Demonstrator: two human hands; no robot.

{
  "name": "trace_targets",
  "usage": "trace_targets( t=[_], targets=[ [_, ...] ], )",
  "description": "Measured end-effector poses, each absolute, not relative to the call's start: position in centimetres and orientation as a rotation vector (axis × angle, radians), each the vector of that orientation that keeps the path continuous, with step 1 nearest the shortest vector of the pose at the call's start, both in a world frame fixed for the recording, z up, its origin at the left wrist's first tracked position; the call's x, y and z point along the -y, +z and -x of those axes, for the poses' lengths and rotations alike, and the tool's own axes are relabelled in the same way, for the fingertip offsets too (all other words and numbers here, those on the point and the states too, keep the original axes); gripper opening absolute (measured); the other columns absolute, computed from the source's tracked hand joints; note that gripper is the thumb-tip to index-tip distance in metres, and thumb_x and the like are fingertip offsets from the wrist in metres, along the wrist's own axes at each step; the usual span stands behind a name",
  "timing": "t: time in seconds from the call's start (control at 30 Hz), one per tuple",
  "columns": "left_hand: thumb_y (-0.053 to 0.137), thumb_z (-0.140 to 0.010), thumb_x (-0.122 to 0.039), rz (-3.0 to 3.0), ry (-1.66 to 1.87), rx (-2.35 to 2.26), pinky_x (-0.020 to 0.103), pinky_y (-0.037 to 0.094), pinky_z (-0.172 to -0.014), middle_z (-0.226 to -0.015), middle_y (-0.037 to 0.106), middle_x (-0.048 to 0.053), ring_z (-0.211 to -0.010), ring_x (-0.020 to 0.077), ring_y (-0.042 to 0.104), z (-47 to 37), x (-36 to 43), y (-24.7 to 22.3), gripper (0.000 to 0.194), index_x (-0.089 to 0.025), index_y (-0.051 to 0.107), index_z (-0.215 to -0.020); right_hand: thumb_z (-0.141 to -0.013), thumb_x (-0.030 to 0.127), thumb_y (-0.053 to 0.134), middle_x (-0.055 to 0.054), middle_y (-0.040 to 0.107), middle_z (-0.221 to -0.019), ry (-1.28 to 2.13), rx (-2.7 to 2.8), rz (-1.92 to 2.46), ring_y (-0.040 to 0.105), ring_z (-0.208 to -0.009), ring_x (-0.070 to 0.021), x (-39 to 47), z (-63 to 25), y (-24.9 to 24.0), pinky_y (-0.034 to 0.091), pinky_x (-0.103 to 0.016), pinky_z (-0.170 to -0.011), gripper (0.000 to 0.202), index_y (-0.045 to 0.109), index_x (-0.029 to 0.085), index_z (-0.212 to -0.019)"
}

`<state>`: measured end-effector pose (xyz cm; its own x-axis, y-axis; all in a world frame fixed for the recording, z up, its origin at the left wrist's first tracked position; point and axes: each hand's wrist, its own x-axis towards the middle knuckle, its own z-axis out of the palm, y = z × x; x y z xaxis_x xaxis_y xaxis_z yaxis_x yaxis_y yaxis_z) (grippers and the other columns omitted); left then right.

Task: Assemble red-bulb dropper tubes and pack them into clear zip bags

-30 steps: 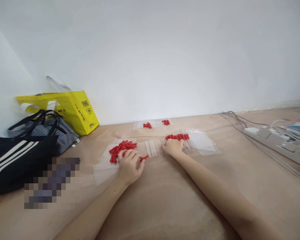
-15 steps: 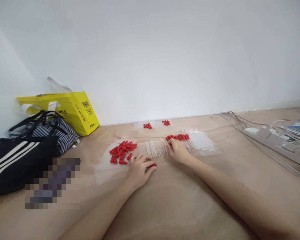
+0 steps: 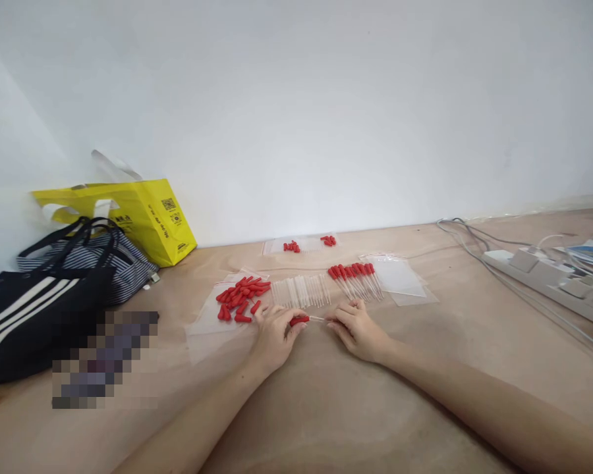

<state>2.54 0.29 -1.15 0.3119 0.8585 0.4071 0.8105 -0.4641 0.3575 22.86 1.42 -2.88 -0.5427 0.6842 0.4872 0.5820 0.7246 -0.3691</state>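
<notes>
My left hand (image 3: pixel 275 336) pinches a red rubber bulb (image 3: pixel 299 320), its open end facing right. In my right hand (image 3: pixel 354 328) is a thin clear tube (image 3: pixel 317 318), whose left end is at the bulb's mouth; whether it is inside cannot be made out. Behind my hands lies a row of clear tubes (image 3: pixel 301 291). A heap of loose red bulbs (image 3: pixel 237 296) rests on plastic bags (image 3: pixel 202 329) to the left. Several tubes with red bulbs on their ends (image 3: pixel 354 280) lie side by side behind my right hand.
Flat clear bags (image 3: pixel 402 280) lie right of the capped tubes. Near the wall is another bag (image 3: pixel 274 246) with red bulbs. A yellow bag (image 3: pixel 165 224) and dark bags (image 3: pixel 44 316) stand left; a power strip (image 3: pixel 543 280) and cables lie right.
My right hand has come from the capped tubes down and towards my left hand, and now holds a clear tube. My left hand has barely moved, and its bulb shows more.
</notes>
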Motion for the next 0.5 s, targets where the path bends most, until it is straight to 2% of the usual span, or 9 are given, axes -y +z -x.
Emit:
trace_targets(
  t=[0.27, 0.5],
  targets=[
    [0.047, -0.081, -0.028, -2.483, 0.928, -1.534, 0.043, 0.021, -0.086, -0.079, 0.067, -0.001, -0.081, 0.019, 0.054, -2.92, 0.0, -1.23, 0.014, -0.025, 0.061, -0.08, -0.084, 0.015, 0.038, -0.002, 0.059, -0.077, 0.128, 2.314, 0.867, 0.049, -0.068, -0.0115, -1.05, -22.56, -3.12, 0.025, -0.029, -0.071, 0.018, 0.055, 0.017, -0.089],
    [0.049, -0.08, -0.026, -2.571, 0.903, -1.469, 0.044, 0.017, -0.09, -0.072, 0.065, -0.002, -0.077, 0.017, 0.054, -3.22, 0.62, -1.14, 0.012, -0.022, 0.059, -0.075, -0.077, 0.005, 0.034, -0.003, 0.055, -0.07, -0.099, 2.377, 0.761, 0.044, -0.062, -0.0115, -1.48, -22.74, -3.22, 0.023, -0.03, -0.068, 0.027, 0.058, 0.016, -0.085]
  ],
)
